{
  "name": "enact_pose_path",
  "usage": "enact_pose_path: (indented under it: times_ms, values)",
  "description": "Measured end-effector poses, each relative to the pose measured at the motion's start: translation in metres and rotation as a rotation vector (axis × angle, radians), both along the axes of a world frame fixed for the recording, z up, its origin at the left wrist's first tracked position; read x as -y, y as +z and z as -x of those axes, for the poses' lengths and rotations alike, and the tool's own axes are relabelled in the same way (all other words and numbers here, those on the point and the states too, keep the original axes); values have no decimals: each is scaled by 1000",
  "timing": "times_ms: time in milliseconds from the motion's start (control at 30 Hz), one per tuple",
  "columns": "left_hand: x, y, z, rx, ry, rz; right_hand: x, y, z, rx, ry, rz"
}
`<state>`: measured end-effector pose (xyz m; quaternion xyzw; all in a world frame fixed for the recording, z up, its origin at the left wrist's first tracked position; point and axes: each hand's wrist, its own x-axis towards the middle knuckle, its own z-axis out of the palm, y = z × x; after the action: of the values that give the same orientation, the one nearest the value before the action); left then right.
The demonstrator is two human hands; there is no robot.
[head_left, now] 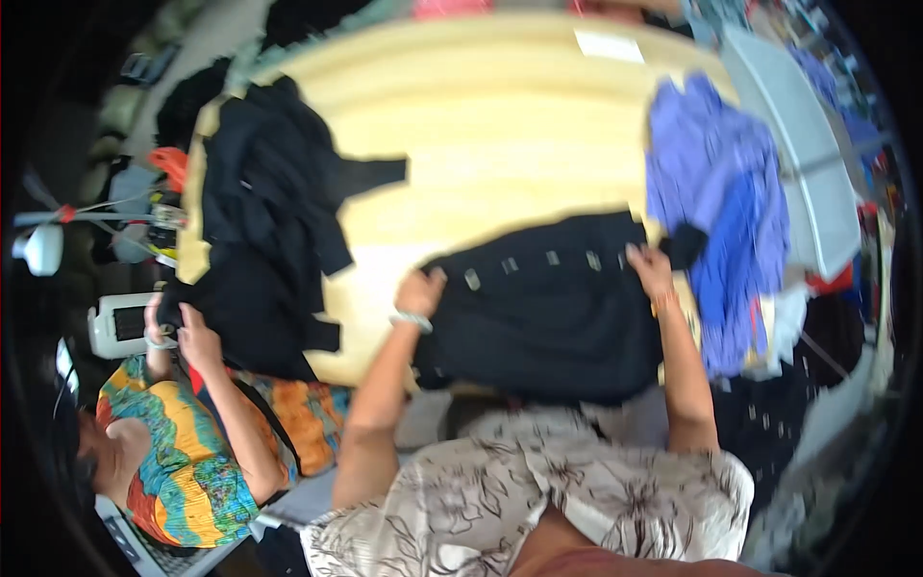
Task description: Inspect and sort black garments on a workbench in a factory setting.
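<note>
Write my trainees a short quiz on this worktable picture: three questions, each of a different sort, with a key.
1. True or false: the wearer's left hand and right hand are both on the same black garment.
2. Choose: what colours are the clothes at the right side of the table?
a) red and green
b) purple and blue
c) white and yellow
3. Fill in: the co-worker in the patterned top is on the wearer's ____ side.

Key: 1 true; 2 b; 3 left.

Black cloth garment (543, 332): pale rectangular marks. White fabric top (461, 495): dark floral linework. Lavender-and-blue cloth heap (711, 163).
</note>
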<state>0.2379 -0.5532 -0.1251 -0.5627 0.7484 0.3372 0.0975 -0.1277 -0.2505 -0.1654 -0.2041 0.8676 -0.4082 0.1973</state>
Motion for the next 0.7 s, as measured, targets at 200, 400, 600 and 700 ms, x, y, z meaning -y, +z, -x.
enact_pose_path:
  times_ms: [200, 400, 600, 700]
  values:
    - [-24, 23, 11, 78, -127, 65, 1, 25, -7, -131, 32, -330]
    - [-34, 26, 5, 123, -88, 206, 19, 81, -39, -243, 52, -440]
    - [-28, 3, -1, 2, 7, 266, 18, 49, -34, -233, -46, -188]
    - [-24, 4, -10, -128, 27, 176, 16, 32, -19, -88, -87, -116]
